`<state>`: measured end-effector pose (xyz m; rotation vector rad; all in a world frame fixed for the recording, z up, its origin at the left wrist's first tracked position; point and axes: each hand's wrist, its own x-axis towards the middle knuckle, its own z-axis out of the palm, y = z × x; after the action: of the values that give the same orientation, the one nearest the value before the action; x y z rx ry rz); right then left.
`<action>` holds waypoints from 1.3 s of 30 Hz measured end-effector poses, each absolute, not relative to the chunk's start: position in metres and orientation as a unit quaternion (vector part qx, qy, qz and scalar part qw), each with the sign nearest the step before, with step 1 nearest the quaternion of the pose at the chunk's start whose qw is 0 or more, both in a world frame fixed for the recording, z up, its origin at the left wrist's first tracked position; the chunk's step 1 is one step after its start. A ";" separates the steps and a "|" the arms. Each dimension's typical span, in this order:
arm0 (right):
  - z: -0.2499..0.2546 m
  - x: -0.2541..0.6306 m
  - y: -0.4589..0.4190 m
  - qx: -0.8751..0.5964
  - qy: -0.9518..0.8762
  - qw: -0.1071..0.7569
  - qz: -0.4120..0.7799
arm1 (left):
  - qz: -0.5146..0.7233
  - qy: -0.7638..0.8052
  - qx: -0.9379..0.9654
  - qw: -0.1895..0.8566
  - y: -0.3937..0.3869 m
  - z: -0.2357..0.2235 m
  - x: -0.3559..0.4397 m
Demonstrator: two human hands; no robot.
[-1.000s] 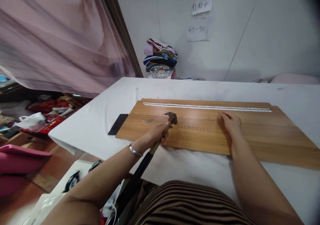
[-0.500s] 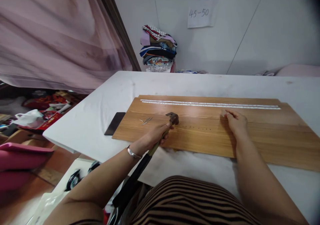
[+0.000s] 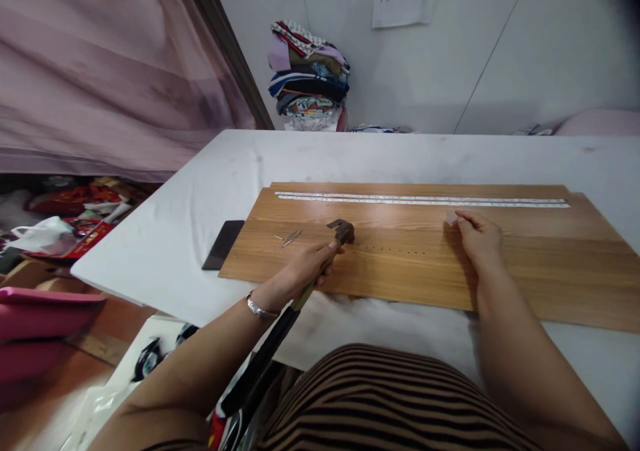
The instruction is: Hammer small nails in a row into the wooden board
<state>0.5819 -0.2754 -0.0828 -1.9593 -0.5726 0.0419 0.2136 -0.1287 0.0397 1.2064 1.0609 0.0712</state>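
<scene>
My left hand (image 3: pixel 311 264) is wrapped round the neck of a claw hammer (image 3: pixel 343 231), just below its rusty head. The black grip of the hammer slants down toward my body. In my right hand (image 3: pixel 481 236), thumb and fingertips pinch a small pale, see-through piece (image 3: pixel 451 218) whose kind I cannot make out. Both hands are over a brown wooden board (image 3: pixel 400 279). A row of small dark dots (image 3: pixel 390 249) runs along the board between them. Several loose nails (image 3: pixel 291 239) lie left of the hammer head.
Two white measuring strips (image 3: pixel 425 201) lie along the board's far side. A dark flat object (image 3: pixel 223 245) rests at its left end on the white table (image 3: pixel 165 237). Folded clothes (image 3: pixel 310 81) are stacked behind the table, and a pink curtain (image 3: pixel 100 71) hangs at left.
The view has tilted down slightly. My left hand still holds the hammer in about the same place. The pale piece at my right fingertips shows more plainly.
</scene>
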 end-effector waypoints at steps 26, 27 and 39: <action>-0.083 0.580 -0.276 -0.812 -0.223 0.538 0.041 | 0.045 0.464 0.531 0.708 -0.132 0.039 0.214; -0.082 0.580 -0.276 -0.812 -0.223 0.538 0.041 | 0.047 0.460 0.531 0.711 -0.132 0.039 0.214; -0.084 0.580 -0.276 -0.819 -0.227 0.525 0.038 | 0.046 0.454 0.536 0.710 -0.133 0.041 0.214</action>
<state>0.5802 -0.2756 -0.0844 -1.9594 -0.5431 0.0904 0.2143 -0.1328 0.0406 1.1890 1.0074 0.1028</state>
